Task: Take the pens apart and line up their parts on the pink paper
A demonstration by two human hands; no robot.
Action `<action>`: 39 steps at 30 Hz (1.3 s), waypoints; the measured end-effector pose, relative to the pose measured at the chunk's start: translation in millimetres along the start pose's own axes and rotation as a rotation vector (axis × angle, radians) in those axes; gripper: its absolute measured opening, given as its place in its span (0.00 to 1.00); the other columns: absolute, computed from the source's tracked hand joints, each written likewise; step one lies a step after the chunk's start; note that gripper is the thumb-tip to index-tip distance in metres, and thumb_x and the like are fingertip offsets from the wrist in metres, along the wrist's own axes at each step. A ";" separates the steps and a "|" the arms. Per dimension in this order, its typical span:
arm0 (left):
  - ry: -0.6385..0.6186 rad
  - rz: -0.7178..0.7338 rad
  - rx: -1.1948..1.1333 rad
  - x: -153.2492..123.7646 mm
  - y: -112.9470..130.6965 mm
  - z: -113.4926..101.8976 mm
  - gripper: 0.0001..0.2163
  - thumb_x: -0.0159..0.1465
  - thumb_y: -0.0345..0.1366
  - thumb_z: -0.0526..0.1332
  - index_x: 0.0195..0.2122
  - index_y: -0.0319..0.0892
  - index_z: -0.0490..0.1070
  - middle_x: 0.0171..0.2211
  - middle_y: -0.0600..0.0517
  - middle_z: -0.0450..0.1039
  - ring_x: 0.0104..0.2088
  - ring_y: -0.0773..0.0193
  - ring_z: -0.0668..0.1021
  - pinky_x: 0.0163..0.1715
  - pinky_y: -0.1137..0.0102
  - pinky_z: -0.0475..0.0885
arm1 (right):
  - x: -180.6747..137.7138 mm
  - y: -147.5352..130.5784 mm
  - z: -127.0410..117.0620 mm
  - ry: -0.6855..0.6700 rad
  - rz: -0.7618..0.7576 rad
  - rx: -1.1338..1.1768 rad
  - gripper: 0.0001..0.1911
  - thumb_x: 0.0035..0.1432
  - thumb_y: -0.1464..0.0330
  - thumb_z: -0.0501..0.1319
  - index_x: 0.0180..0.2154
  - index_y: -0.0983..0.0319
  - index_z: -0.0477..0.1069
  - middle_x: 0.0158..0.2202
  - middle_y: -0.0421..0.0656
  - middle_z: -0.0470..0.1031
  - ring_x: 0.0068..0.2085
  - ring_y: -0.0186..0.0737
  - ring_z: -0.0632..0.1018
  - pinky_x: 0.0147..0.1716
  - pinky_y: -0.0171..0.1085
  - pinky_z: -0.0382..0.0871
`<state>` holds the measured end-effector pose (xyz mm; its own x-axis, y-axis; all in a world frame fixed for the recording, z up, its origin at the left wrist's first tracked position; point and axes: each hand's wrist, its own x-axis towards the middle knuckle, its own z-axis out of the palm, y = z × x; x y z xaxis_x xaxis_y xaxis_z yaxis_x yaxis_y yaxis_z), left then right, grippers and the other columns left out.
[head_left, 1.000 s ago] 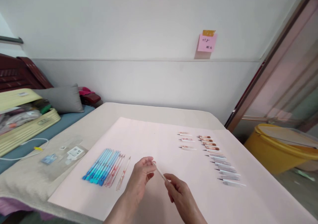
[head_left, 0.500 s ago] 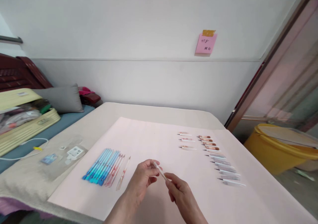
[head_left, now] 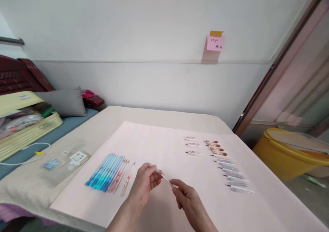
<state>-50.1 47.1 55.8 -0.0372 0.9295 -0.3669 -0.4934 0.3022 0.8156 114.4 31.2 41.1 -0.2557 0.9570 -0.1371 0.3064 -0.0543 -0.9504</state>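
Observation:
In front of me, my left hand [head_left: 144, 182] is closed on a pale pen barrel [head_left: 154, 167], most of it covered by the fingers. My right hand [head_left: 187, 195] pinches the near end of a thin white pen refill [head_left: 166, 179], which reaches up to the barrel in the left hand. Whether its far end is still inside the barrel I cannot tell. Left of my hands lies a row of blue pens [head_left: 105, 172], then a few pink-patterned pens [head_left: 119, 177] and one clear patterned pen [head_left: 128, 180] set apart.
At the right lie several dark-tipped white refills [head_left: 240, 188] beside grey and brown pieces [head_left: 218, 149]. Pink-patterned pieces [head_left: 194, 144] with refills lie farther back. A clear plastic bag [head_left: 69, 163] rests left of the pink sheet [head_left: 159, 142]. A yellow bin [head_left: 277, 160] stands at right.
My left hand has shifted slightly left and the right hand slightly right and down. More of the thin white refill shows between them.

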 end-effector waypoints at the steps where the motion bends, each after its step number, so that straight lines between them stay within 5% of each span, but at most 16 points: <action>1: 0.007 0.006 -0.004 0.8 0.1 -0.8 0.11 0.52 0.41 0.62 0.27 0.42 0.60 0.31 0.47 0.75 0.31 0.64 0.76 0.32 0.69 0.68 | 0.2 -0.5 -0.9 0.003 -0.002 -0.012 0.16 0.55 0.63 0.51 0.42 0.62 0.71 0.15 0.33 0.57 0.20 0.32 0.61 0.22 0.32 0.54; 11: 0.022 -0.010 0.004 4.9 -0.3 -4.7 0.09 0.53 0.39 0.61 0.28 0.41 0.61 0.32 0.47 0.75 0.32 0.64 0.77 0.33 0.70 0.69 | -2.0 -2.8 -8.5 0.033 -0.061 -0.253 0.15 0.58 0.64 0.49 0.42 0.58 0.70 0.17 0.34 0.62 0.21 0.33 0.66 0.23 0.31 0.57; 16: 0.007 -0.122 -0.050 4.6 -12.2 0.9 0.09 0.52 0.37 0.62 0.28 0.42 0.61 0.31 0.47 0.75 0.30 0.63 0.77 0.31 0.70 0.70 | -5.2 6.0 -6.7 0.123 -0.273 -0.693 0.15 0.59 0.70 0.47 0.44 0.53 0.67 0.26 0.38 0.73 0.25 0.35 0.72 0.25 0.32 0.57; 22: 0.044 -0.218 -0.167 10.5 -30.5 2.7 0.05 0.52 0.32 0.60 0.28 0.39 0.65 0.30 0.45 0.75 0.29 0.62 0.78 0.31 0.70 0.72 | -5.6 19.0 -4.9 0.216 -0.540 -1.246 0.26 0.51 0.80 0.52 0.51 0.57 0.61 0.28 0.41 0.70 0.25 0.37 0.71 0.24 0.35 0.54; 29: 0.188 -0.218 -0.259 20.1 -29.7 -3.9 0.05 0.50 0.28 0.61 0.28 0.37 0.66 0.28 0.44 0.75 0.28 0.61 0.78 0.28 0.70 0.73 | -5.1 15.8 -14.9 0.250 -0.609 -1.254 0.22 0.52 0.78 0.55 0.48 0.56 0.64 0.29 0.41 0.69 0.28 0.38 0.69 0.28 0.37 0.54; 39: 0.213 -0.240 -0.267 23.8 -24.5 -9.9 0.04 0.51 0.29 0.61 0.28 0.34 0.67 0.28 0.43 0.74 0.29 0.62 0.77 0.26 0.72 0.72 | -4.6 14.1 -22.8 0.239 -0.558 -1.197 0.20 0.54 0.77 0.52 0.47 0.54 0.65 0.28 0.40 0.70 0.26 0.37 0.70 0.25 0.35 0.54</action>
<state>-47.5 59.7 22.6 -0.0587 0.7662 -0.6400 -0.7169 0.4138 0.5611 140.8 32.6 34.7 -0.4806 0.8020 0.3547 0.8539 0.5201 -0.0190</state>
